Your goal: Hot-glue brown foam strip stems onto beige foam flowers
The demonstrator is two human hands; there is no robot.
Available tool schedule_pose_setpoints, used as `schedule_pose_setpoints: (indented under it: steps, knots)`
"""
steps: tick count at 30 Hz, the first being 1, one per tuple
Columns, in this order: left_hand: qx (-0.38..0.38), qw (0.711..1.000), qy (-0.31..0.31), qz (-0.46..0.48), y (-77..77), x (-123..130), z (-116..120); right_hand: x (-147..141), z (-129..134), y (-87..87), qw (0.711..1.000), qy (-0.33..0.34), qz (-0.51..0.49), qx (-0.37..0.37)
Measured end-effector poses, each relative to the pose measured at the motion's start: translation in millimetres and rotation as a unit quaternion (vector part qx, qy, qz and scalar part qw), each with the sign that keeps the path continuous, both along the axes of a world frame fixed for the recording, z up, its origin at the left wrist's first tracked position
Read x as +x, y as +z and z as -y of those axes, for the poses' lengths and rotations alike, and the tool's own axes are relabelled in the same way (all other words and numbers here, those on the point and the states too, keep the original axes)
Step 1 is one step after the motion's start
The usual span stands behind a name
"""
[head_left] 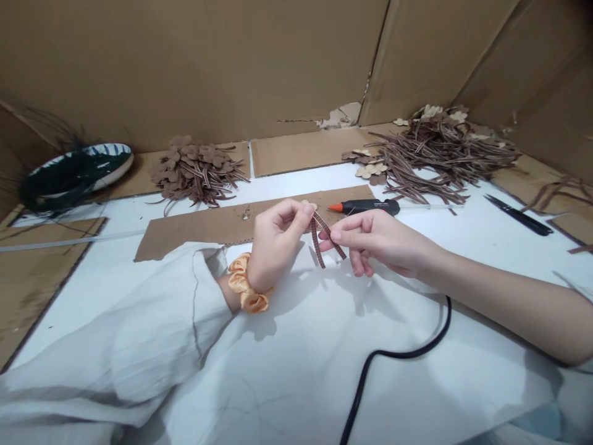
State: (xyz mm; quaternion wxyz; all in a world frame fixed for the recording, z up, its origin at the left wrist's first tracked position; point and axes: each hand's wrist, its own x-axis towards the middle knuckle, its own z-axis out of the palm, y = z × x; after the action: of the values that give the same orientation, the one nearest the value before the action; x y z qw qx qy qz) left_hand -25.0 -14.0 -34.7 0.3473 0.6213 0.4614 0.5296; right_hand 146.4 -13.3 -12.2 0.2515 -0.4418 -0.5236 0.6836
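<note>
Between thumb and fingers, my left hand [281, 243] pinches a small beige flower piece [311, 205] at the top of a brown checked ribbon [319, 244]. Two ribbon tails hang down from it, spread apart. The thumb and index finger of my right hand [370, 240] close on the right-hand tail, with the other fingers loosely curled below. Just behind my hands, a black glue gun [365, 206] with an orange tip lies partly on a cardboard strip [194, 232].
Brown flower pieces with ribbons [194, 167] are heaped at the back left, near a bowl of dark strands [109, 170]. A larger ribbon pile [440, 151] lies back right, with black tweezers [519, 215] beside it. A black cable [403, 354] crosses the front.
</note>
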Motion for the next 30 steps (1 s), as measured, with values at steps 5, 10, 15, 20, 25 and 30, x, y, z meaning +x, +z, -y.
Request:
schedule_pose_setpoints:
  steps: [5,10,15,20,25,30]
  knots:
    - [-0.002,1.0,0.002,-0.009,0.5,0,0,-2,2,-0.6,1.0,0.007,0.019,-0.008]
    - [0.004,1.0,0.017,-0.024,1.2,0,-1,-3,3,-2.8,0.999,-0.005,0.04,0.006]
    - [0.003,1.0,0.018,-0.014,0.3,0,-2,-2,1,-6.0,0.998,0.005,0.056,0.007]
    - [-0.008,1.0,-0.003,-0.009,1.8,0,0,-3,2,-3.9,1.0,-0.002,0.028,0.01]
    - [-0.01,1.0,-0.022,-0.003,1.2,1,3,-4,5,-8.9,0.999,-0.005,0.002,0.051]
    - [-0.007,1.0,-0.021,-0.004,-1.2,1,4,-6,5,-12.5,0.997,-0.014,0.004,0.072]
